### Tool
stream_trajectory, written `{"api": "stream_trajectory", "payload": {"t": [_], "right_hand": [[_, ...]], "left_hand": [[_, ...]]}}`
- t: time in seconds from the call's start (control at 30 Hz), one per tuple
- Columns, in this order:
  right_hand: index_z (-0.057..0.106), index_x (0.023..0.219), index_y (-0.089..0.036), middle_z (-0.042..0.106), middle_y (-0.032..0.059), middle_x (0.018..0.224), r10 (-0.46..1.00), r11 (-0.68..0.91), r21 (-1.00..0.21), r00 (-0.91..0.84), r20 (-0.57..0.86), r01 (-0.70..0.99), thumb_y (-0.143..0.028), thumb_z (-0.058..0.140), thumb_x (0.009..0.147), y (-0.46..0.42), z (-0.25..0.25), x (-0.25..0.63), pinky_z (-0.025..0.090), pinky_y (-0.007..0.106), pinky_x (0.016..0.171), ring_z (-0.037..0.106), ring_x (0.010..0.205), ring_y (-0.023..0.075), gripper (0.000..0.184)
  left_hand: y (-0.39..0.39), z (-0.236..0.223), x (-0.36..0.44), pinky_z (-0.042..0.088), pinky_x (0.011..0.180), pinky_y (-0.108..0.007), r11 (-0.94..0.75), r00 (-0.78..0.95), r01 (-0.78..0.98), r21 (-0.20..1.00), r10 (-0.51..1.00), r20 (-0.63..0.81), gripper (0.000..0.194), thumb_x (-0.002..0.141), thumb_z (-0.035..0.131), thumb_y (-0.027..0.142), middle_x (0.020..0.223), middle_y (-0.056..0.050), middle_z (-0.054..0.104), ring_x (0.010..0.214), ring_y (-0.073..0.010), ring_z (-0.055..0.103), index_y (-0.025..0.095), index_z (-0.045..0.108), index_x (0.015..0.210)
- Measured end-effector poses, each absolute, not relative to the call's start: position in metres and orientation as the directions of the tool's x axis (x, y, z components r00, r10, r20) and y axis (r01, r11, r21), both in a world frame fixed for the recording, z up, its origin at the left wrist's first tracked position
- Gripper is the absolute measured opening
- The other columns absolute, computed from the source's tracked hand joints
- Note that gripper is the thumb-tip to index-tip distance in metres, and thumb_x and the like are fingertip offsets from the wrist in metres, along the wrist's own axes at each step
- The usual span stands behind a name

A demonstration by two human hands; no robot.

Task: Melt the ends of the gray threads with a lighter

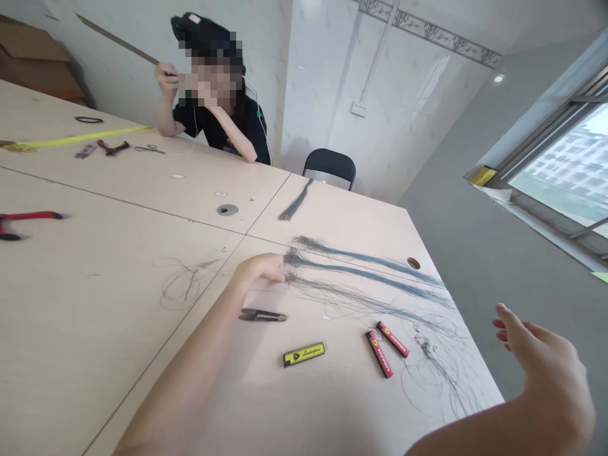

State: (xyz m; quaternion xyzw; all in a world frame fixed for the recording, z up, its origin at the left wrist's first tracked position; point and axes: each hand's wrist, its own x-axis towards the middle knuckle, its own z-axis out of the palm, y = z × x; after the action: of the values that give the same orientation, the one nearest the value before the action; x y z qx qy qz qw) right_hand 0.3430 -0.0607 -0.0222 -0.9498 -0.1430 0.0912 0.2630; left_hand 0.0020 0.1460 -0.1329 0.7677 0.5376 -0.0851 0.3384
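Several bundles of thin dark lines with small knotted or hooked ends lie across the table. My left hand is at the left ends of the middle bundle and the near bundle. Its fingers are closed at those ends, and the fingertips are partly hidden. A far bundle runs alongside. Past the table's right edge, my right hand is raised, thumb up and fingers loosely bent and apart; nothing shows in it. A loose tangle of lines lies nearer that hand.
Black thread snips, a yellow lighter and red lighters lie nearby. A short bundle is farther back. Red-handled pliers and coiled line are left. Across the table a person holds a long blade-like strip.
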Motion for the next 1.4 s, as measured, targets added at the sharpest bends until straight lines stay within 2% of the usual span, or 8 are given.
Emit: {"api": "stream_trajectory", "payload": {"t": [0.13,0.27,0.37,0.47,0.63,0.83,1.07,1.4], "right_hand": [[0.065,0.07,-0.022,0.072,0.0177,0.094,0.522,-0.713,-0.559,0.853,-0.021,0.423,-0.056,0.053,0.082,-0.045,-0.026,0.332,0.044,0.043,0.068,0.064,0.093,0.0356,0.037],[0.069,0.078,-0.019,0.069,0.0086,0.08,0.876,-0.319,-0.715,0.481,0.028,0.622,-0.055,0.057,0.078,-0.008,-0.041,0.296,0.044,0.036,0.069,0.062,0.077,0.0246,0.037],[0.071,0.087,-0.02,0.067,0.0037,0.077,0.992,-0.117,-0.822,0.103,-0.071,0.557,-0.049,0.06,0.081,0.021,-0.058,0.256,0.043,0.03,0.064,0.062,0.072,0.0192,0.031],[0.069,0.099,-0.022,0.065,0.0013,0.074,0.973,-0.184,-0.847,-0.027,-0.228,0.499,-0.04,0.059,0.086,0.038,-0.071,0.221,0.038,0.026,0.056,0.063,0.069,0.0174,0.024],[0.068,0.105,-0.024,0.064,0.0008,0.068,0.954,-0.201,-0.845,-0.098,-0.284,0.496,-0.038,0.058,0.09,0.037,-0.073,0.194,0.032,0.024,0.048,0.061,0.07,0.0181,0.023],[0.064,0.085,-0.023,0.068,0.0013,0.085,0.985,-0.051,-0.923,-0.13,-0.109,0.382,-0.037,0.059,0.086,0.03,-0.07,0.188,0.034,0.024,0.049,0.061,0.069,0.0149,0.016],[0.074,0.081,-0.023,0.058,-0.0011,0.065,0.997,0.065,-0.972,0.031,0.074,0.224,-0.042,0.07,0.081,0.024,-0.062,0.185,0.039,0.027,0.059,0.05,0.062,0.013,0.019],[0.076,0.08,-0.025,0.069,0.002,0.081,0.983,0.141,-0.933,0.064,0.171,0.332,-0.043,0.068,0.086,0.011,-0.05,0.193,0.041,0.028,0.063,0.054,0.069,0.0145,0.02]], "left_hand": [[0.147,-0.125,-0.002,0.046,0.067,-0.026,-0.232,0.465,0.86,0.454,0.723,-0.511,0.02,0.086,0.069,0.028,0.073,0.001,0.06,0.068,-0.0127,0.056,0.013,0.061,0.075],[0.148,-0.116,-0.008,0.042,0.069,-0.025,-0.262,0.562,0.774,0.577,0.705,-0.433,0.004,0.072,0.063,0.02,0.079,-0.001,0.065,0.076,-0.0151,0.059,0.016,0.063,0.074],[0.144,-0.106,-0.009,0.042,0.071,-0.025,-0.284,0.621,0.7,0.655,0.695,-0.362,0.014,0.068,0.06,0.026,0.084,-0.003,0.067,0.08,-0.0167,0.059,0.017,0.064,0.077],[0.133,-0.091,-0.006,0.043,0.071,-0.026,-0.314,0.661,0.633,0.708,0.696,-0.282,0.017,0.069,0.059,0.031,0.085,-0.003,0.065,0.08,-0.0166,0.057,0.018,0.063,0.079],[0.111,-0.064,-0.001,0.041,0.073,-0.027,-0.367,0.679,0.559,0.744,0.718,-0.155,0.014,0.072,0.06,0.032,0.089,-0.002,0.059,0.08,-0.0151,0.052,0.019,0.062,0.077],[0.096,-0.05,0.0,0.039,0.069,-0.027,-0.406,0.686,0.481,0.777,0.726,-0.046,0.01,0.075,0.063,0.029,0.085,0.0,0.053,0.077,-0.0136,0.05,0.019,0.064,0.075],[0.087,-0.041,-0.002,0.039,0.069,-0.028,-0.485,0.61,0.38,0.787,0.772,0.181,0.015,0.084,0.064,0.035,0.08,0.002,0.049,0.073,-0.0124,0.048,0.021,0.069,0.084],[0.074,-0.032,-0.002,0.039,0.066,-0.028,-0.525,0.603,0.338,0.781,0.758,0.248,0.023,0.094,0.06,0.039,0.086,0.002,0.057,0.073,-0.0112,0.05,0.022,0.07,0.082]]}}
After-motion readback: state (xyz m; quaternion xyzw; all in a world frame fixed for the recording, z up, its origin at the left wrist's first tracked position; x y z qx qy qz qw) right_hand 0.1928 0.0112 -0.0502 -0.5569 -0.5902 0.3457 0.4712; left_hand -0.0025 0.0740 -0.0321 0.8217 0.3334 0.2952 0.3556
